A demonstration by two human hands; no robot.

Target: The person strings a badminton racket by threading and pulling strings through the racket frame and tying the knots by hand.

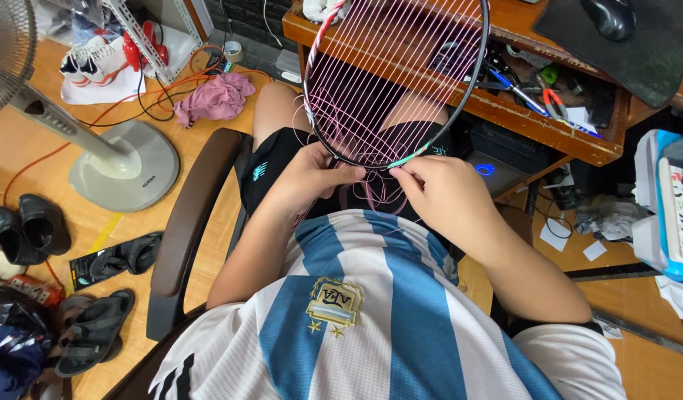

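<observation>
A badminton racket head with a dark frame and pink strings stands tilted over my lap, its lower rim near my belly. My left hand pinches loose pink string at the bottom rim of the frame. My right hand grips the rim and string just to the right of it. The two hands almost touch. Loops of loose string hang below the frame between them. I sit in a chair, in a blue and white striped shirt and black shorts.
A wooden desk with tools, a dark mat and a mouse stands ahead. The chair's brown armrest is at my left. A standing fan, shoes, sandals, a pink cloth and cables lie on the wooden floor at left.
</observation>
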